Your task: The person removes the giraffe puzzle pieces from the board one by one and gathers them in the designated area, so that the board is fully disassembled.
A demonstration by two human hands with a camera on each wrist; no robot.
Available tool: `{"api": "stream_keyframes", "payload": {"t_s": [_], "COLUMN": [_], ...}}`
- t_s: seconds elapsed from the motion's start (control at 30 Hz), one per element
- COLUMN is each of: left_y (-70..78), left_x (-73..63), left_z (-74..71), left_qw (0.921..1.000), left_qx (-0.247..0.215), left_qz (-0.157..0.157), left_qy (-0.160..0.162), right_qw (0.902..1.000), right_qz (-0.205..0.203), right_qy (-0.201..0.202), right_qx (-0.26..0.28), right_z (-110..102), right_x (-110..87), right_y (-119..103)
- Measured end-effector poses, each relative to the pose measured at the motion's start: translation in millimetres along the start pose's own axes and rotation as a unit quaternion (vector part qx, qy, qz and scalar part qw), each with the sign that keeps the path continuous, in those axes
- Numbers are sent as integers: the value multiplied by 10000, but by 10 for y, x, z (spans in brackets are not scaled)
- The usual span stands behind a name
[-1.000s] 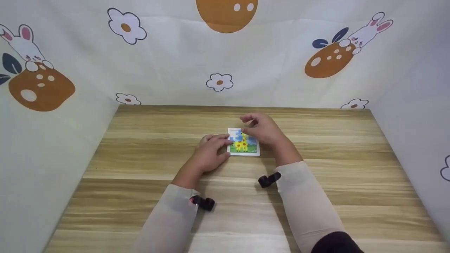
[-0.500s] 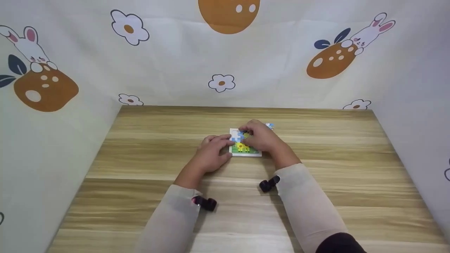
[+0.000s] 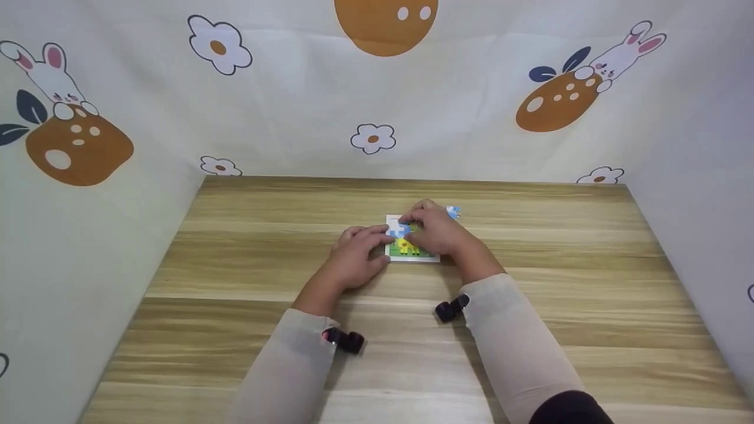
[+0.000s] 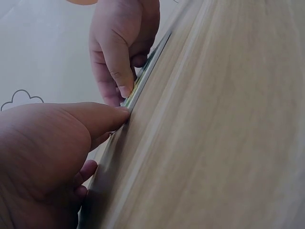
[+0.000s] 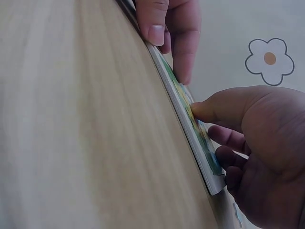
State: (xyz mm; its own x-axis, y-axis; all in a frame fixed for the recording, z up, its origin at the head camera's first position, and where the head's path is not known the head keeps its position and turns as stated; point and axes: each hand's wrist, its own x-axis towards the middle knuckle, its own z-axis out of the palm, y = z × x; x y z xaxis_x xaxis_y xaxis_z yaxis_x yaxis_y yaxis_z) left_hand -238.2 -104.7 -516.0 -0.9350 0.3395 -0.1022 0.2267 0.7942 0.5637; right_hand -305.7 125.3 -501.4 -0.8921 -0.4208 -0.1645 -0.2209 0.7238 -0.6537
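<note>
A small square jigsaw puzzle (image 3: 412,259) with a white border and a yellow giraffe lies on the table. My left hand (image 3: 356,256) holds its left side, the thumb at the near corner and the fingers along the edge. Over the upper right part, my right hand (image 3: 436,229) curls its thumb and fingers onto the picture. It appears to pinch a puzzle piece, largely hidden under the fingers. In the right wrist view the right thumb (image 5: 209,109) presses on the puzzle's face. White shows in the puzzle's upper left part.
A loose blue-and-white puzzle piece (image 3: 453,211) lies on the table just behind my right hand. The wood-grain table (image 3: 235,259) ends at a patterned cloth backdrop (image 3: 306,106). Cloth walls also stand at both sides.
My right hand has come down from above the puzzle's far edge onto its face, uncovering the loose piece behind. The left hand keeps its place at the puzzle's left side.
</note>
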Motion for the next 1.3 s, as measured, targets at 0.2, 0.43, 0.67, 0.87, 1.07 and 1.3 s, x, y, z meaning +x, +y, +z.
{"api": "stream_keyframes", "payload": {"t_s": [0.2,0.43,0.67,0.87,1.07,1.3], "left_y": [6,2,6,7,11,4], "left_x": [5,16,25,30,22,13], "left_z": [-12,-7,-6,-10,-18,1], "left_qw": [10000,10000,9999,9999,9999,9999], "left_qx": [-34,55,90,124,95,61], "left_qz": [-47,32,-47,-78,-82,-83], "left_qy": [-56,-23,-84,-86,-84,-51], "right_qw": [9998,9980,9988,9993,9979,9929], "right_qz": [98,298,202,222,235,595], "right_qy": [69,330,273,205,434,828], "right_qx": [138,448,359,232,417,618], "right_z": [-9,-56,-59,-79,-190,-450], "right_x": [7,15,17,5,-38,-144], "right_y": [6,42,37,4,37,179]}}
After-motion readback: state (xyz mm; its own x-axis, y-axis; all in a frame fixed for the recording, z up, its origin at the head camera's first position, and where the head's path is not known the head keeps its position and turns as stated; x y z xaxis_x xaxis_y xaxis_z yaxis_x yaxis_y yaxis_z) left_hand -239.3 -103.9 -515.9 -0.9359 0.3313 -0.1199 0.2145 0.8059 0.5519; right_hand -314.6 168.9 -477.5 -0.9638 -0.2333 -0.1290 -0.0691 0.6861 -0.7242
